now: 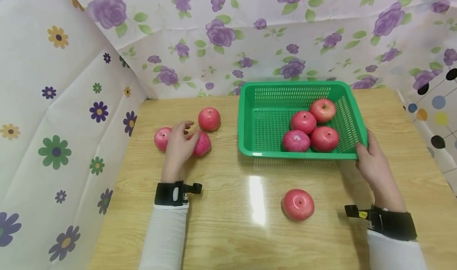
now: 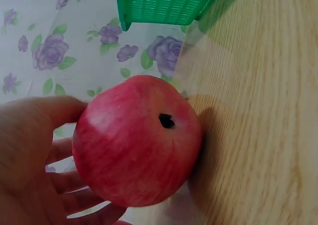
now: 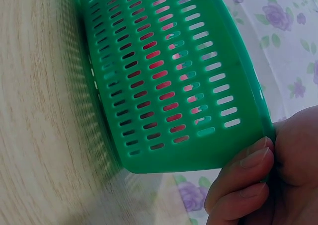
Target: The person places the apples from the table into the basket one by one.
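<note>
My left hand (image 1: 180,145) is beside a dark red apple (image 1: 201,143), with its fingers spread and loosely bent. In the left wrist view the thumb and fingers lie around one side of that apple (image 2: 139,140); their tips are partly hidden behind it. Close by are two more apples, one left of the hand (image 1: 162,139) and one behind it (image 1: 209,119). At the right, my right hand (image 1: 375,164) grips the front right corner of a green plastic basket (image 1: 303,155). Several red apples (image 1: 325,139) sit together in the basket's right half.
One red apple (image 1: 298,205) stands on the wooden table (image 1: 228,222) in front of the basket. Flowered sheets (image 1: 221,59) hang behind the table and along its left side. A dotted sheet (image 1: 440,119) is at the right.
</note>
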`<state>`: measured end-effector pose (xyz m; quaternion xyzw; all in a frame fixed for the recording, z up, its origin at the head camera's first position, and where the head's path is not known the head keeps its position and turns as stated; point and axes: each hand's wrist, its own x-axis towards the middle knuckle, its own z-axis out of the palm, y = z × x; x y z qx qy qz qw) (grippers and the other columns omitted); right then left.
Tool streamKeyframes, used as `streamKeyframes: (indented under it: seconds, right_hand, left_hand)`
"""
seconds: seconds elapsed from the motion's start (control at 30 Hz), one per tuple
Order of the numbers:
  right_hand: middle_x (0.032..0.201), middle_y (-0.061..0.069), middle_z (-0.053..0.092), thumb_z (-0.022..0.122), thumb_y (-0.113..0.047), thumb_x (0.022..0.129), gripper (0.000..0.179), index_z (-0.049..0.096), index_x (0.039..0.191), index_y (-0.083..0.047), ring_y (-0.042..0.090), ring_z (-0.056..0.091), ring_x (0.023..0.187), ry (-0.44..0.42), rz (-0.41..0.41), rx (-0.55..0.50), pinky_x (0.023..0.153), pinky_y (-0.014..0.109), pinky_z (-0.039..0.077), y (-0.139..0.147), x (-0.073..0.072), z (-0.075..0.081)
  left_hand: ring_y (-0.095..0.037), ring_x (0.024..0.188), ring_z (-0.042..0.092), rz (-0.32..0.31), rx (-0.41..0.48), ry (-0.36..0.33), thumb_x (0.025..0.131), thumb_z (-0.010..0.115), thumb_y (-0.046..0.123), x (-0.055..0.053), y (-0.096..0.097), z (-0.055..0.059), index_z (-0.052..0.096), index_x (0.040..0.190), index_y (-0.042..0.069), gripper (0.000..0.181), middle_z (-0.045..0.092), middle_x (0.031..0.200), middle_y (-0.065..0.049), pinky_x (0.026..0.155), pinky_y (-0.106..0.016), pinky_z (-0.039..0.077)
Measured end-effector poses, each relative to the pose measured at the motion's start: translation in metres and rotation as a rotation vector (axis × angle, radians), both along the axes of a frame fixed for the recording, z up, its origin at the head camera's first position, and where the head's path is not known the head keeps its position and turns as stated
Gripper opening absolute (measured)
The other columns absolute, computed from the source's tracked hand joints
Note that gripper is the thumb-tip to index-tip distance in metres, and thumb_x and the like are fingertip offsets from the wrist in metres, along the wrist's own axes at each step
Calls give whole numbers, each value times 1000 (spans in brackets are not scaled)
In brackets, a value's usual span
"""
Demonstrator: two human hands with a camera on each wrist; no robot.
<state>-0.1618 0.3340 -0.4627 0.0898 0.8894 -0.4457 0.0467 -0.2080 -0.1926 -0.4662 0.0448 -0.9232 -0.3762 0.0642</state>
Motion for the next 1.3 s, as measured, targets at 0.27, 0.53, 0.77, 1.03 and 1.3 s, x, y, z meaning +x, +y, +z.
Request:
streamKeyframes:
  seconds: [0.27, 0.53, 0.77, 1.03, 1.3]
  right_hand:
    - [126, 25, 43, 20, -36, 108, 58, -3, 160, -26, 20, 47, 68, 8, 9, 12, 51, 29, 43, 0, 0, 0]
    - [129, 26, 42, 20, -38, 107, 59, -4, 160, -27, 24, 48, 71, 4, 0, 15, 52, 31, 44, 1, 2, 0]
    - [132, 26, 40, 20, -37, 107, 59, -5, 160, -26, 28, 48, 78, 3, 8, 18, 54, 30, 45, 0, 2, 1]
    - [121, 22, 45, 20, -37, 108, 58, -4, 160, -26, 20, 47, 63, 14, 8, 16, 50, 30, 43, -1, 2, 2]
    - [119, 24, 45, 20, -37, 107, 59, -4, 160, -25, 20, 48, 64, 11, 13, 24, 51, 30, 44, -1, 2, 2]
  left_hand:
    - [-26, 114, 48, -151, 35, -107, 88, 70, 50, 7, -4, 3, 52, 139, 10, 67, 51, 137, -14, 99, -50, 46]
    - [-27, 126, 43, -348, -40, -185, 85, 75, 44, 12, 0, 13, 43, 148, 13, 77, 44, 147, -12, 105, -52, 41]
    - [-29, 119, 47, -393, -145, -212, 83, 73, 36, 16, 5, 15, 52, 141, 17, 64, 41, 143, -12, 99, -54, 46]
    - [-28, 110, 50, -361, -171, -217, 80, 76, 38, 16, 8, 5, 54, 135, 18, 63, 42, 130, -10, 93, -51, 49]
    - [-33, 118, 42, -344, -225, -193, 78, 79, 41, 16, 7, 6, 56, 134, 20, 63, 47, 130, -10, 100, -60, 39]
